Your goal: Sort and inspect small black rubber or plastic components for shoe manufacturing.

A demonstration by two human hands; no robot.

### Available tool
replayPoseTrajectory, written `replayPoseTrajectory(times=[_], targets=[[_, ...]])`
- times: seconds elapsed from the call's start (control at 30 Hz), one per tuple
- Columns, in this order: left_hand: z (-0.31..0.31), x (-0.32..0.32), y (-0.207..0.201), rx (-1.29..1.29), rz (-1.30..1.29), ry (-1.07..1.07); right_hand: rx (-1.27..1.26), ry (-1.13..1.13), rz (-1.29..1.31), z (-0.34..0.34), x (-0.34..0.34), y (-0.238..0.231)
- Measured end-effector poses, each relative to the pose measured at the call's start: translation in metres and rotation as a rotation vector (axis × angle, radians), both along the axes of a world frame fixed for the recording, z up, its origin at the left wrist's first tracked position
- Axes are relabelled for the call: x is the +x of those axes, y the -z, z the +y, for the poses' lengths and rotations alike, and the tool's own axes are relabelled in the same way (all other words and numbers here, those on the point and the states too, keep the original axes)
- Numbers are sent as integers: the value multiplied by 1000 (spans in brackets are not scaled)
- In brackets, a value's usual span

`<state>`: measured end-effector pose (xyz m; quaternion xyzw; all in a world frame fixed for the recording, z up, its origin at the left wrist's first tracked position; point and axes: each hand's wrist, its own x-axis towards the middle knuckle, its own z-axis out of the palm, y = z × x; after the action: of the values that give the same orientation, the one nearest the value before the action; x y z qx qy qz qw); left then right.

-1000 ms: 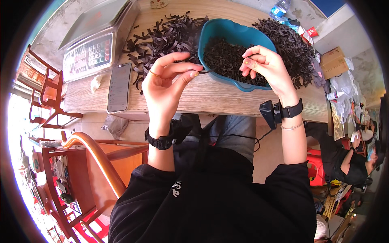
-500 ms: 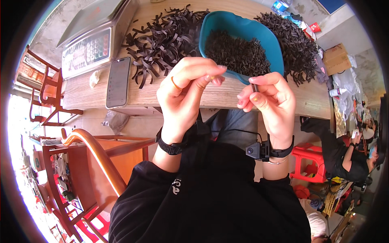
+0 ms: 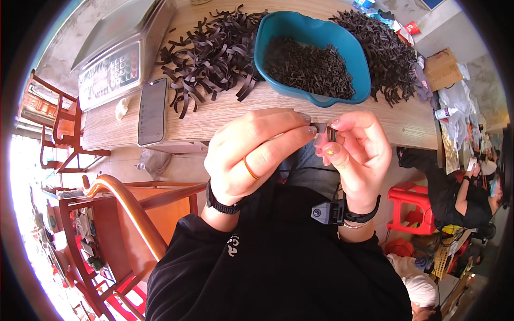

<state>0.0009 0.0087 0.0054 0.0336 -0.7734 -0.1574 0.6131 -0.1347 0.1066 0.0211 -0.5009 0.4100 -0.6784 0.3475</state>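
Observation:
My right hand (image 3: 361,158) pinches a small dark brown strip piece (image 3: 331,134) between thumb and fingertips, just in front of the bin. My left hand (image 3: 257,152) is turned back up, its fingers closed together. Its fingertips meet the dark end of a strip (image 3: 320,127) beside the right hand's fingers; the left thumb is hidden underneath. Beyond the hands sits a teal plastic bin (image 3: 313,98) holding many short dark pieces (image 3: 310,67). Left of it lies a loose heap of longer dark strips (image 3: 214,59), and another dark heap (image 3: 385,53) lies to its right.
A wooden table (image 3: 209,120) carries a phone (image 3: 153,112), a crumpled white scrap (image 3: 122,108) and a weighing scale (image 3: 115,69). A wooden chair (image 3: 128,208) stands at my left, a red stool (image 3: 411,208) at my right. Another person (image 3: 466,198) sits farther right.
My left hand has turned over and moved right, its fingertips now meeting the strip at my right hand. The right hand has dropped slightly towards me, still pinching the piece.

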Motion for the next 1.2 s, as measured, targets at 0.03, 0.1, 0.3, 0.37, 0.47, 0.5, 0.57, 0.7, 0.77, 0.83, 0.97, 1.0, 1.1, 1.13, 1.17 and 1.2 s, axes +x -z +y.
replayPoseTrajectory(times=[0.03,0.1,0.3,0.37,0.47,0.5,0.57,0.7,0.77,0.83,0.97,1.0,1.1,1.13,1.17,1.2], targets=[[0,0,-1,-12,-9,9,-27,-17,-39,0,0,1],[0,1,-2,-25,-18,18,-54,-35,-77,0,1,2],[-2,1,1,-88,-14,30,-12,-3,-38,1,3,1],[-2,1,0,-104,-12,41,5,0,-59,2,4,0],[-1,0,1,-111,-2,43,0,-6,-61,2,5,-1],[-1,1,1,-111,-3,43,-1,-6,-62,2,5,-2],[-1,-1,2,-100,19,43,12,-6,-111,2,6,-3],[1,-1,2,-83,33,38,14,-16,-93,2,5,-5],[0,0,-1,-82,16,39,25,-26,-86,1,4,-5],[0,0,-1,-92,18,45,1,-41,-69,0,3,-5],[-3,0,-6,-140,21,43,-67,-54,-85,-2,2,-8],[-4,-1,-10,-145,22,40,-73,-56,-84,-3,1,-10],[-11,-2,-33,-184,-41,82,-138,-122,-127,-10,-4,-18],[-19,-4,-39,-284,-30,31,-104,56,-36,-17,5,-29],[-28,-11,-50,-377,35,8,-162,28,72,-22,-3,-40],[-34,-11,-66,-415,22,19,-232,12,147,-29,-8,-53]])
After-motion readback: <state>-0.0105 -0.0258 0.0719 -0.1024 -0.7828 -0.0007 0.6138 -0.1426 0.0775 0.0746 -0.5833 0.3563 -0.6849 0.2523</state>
